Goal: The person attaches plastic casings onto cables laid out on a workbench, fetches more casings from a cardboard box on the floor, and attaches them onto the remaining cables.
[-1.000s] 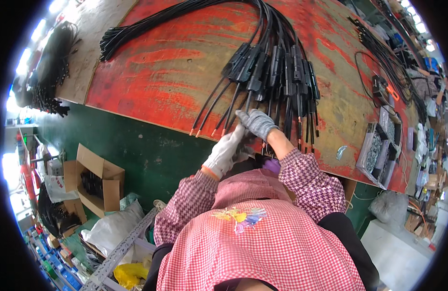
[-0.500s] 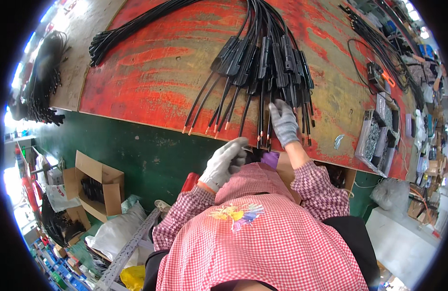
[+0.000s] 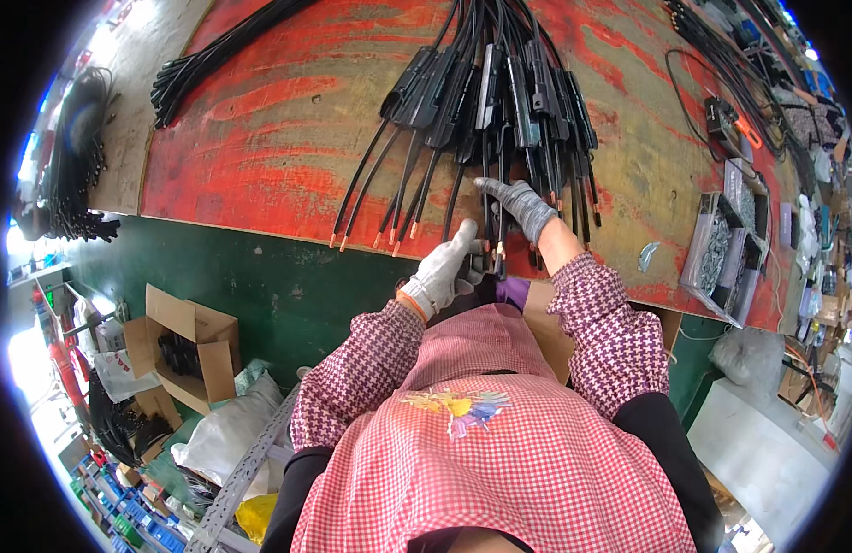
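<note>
A bundle of black cables with bare copper ends and long black plastic housings [image 3: 490,88] lies fanned out on the worktable, ends toward me. My right hand [image 3: 523,210], in a grey glove, is closed over a black cable [image 3: 501,217] near the middle of the fan; its thumb is mostly hidden. My left hand [image 3: 440,274], in a whitish glove, is just past the table's front edge beside the cable ends. Its thumb and fingers are apart, with fingertips close to the same cable; contact is hard to make out.
The red, worn worktable [image 3: 251,166] spans the front. At right stand metal bins of small parts [image 3: 716,249] and an orange-handled tool [image 3: 747,132]. More black cables [image 3: 71,157] hang at far left. An open cardboard box [image 3: 191,346] sits low at left, near a metal frame [image 3: 237,484].
My left hand has moved up and right to the cable ends, its fingers spreading. My right hand has shifted left along the cables. The view has shifted slightly.
</note>
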### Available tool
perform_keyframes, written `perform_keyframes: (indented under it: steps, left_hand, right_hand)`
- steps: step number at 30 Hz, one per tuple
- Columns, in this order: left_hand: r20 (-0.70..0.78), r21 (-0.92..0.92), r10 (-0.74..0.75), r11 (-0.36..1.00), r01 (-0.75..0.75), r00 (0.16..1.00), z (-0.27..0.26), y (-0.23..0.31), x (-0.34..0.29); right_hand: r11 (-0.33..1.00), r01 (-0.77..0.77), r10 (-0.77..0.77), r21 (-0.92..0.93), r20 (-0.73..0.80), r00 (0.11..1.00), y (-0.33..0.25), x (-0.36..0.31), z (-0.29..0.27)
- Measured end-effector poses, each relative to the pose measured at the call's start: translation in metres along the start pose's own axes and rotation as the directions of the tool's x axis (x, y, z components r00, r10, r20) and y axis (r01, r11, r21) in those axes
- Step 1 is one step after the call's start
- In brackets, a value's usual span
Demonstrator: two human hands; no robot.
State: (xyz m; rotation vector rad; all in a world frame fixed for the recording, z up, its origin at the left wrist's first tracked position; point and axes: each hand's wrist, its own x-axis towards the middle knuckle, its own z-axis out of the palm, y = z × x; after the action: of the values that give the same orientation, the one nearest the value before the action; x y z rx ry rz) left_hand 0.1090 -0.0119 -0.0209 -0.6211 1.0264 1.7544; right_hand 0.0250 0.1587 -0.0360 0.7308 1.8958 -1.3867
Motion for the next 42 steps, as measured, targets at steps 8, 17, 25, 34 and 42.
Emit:
perform_keyframes:
  steps: [8, 17, 25, 34, 42]
  left_hand:
    - [0.221, -0.431, 0.119, 0.902, -0.013, 0.968, 0.035, -0.015, 0.009]
    - [0.459, -0.638, 0.139, 0.739, 0.216, 0.878, 0.016, -0.011, 0.003]
    - [-0.181, -0.117, 0.053, 0.990, -0.076, 0.982, 0.027, -0.001, -0.017]
    - [-0.256, -0.214, 0.100, 0.964, -0.157, 0.961, -0.049, -0.073, -0.084]
    - [-0.033, 0.137, 0.267, 0.956, -0.260, 0.963, -0.001, -0.019, -0.048]
  right_hand:
    - [0.991, -0.046, 0.042, 0.127, 0.034, 0.999, 0.010, 0.009, 0.006]
    - [0.852, 0.129, -0.297, -0.507, -0.265, 0.917, 0.001, 0.002, 0.024]
    - [0.796, 0.015, -0.295, -0.605, -0.365, 0.883, -0.009, -0.006, 0.041]
    - [0.771, 0.010, -0.344, -0.637, -0.403, 0.848, -0.003, -0.001, 0.035]
    - [0.862, 0.116, -0.297, -0.493, -0.306, 0.904, 0.012, 0.025, 0.041]
